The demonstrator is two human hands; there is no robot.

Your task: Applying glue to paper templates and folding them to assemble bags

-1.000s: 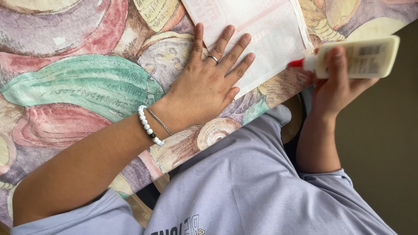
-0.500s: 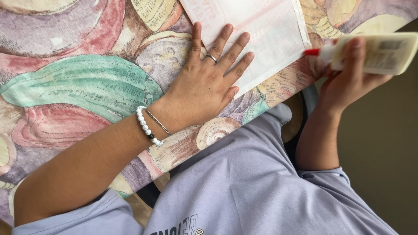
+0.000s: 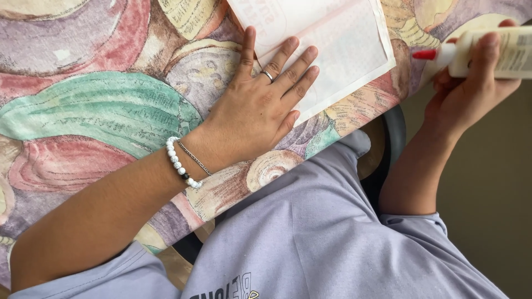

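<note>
The left hand (image 3: 259, 105) was laid flat, palm down and fully open, with its fingers spread toward one o'clock. Nothing was gripped by it; the fingertips (image 3: 308, 53) were pressed on a white sheet of paper (image 3: 343, 50), while the heel of the hand rested on the patterned tablecloth (image 3: 100, 116). A silver ring (image 3: 267, 75) was worn on one finger, and a white bead bracelet (image 3: 180, 164) with a thin chain beside it was worn at the wrist.

The sheet of paper was found at twelve o'clock in the head view, lying at an angle on the tablecloth, its near corner close to the table's edge at about two o'clock from the left hand.

The right hand (image 3: 465, 94) was held off the table's edge at three o'clock from the left hand, well apart from it. It was closed around a white glue bottle (image 3: 487, 52), which was kept nearly level, with its red tip (image 3: 424, 54) pointed toward nine o'clock, just beside the right edge of the paper but not touching it. Whether the cap was open could not be told.

A lavender shirt (image 3: 310, 243) was seen at six o'clock, and the dark rim of a chair (image 3: 390, 138) between the table and the right forearm.
</note>
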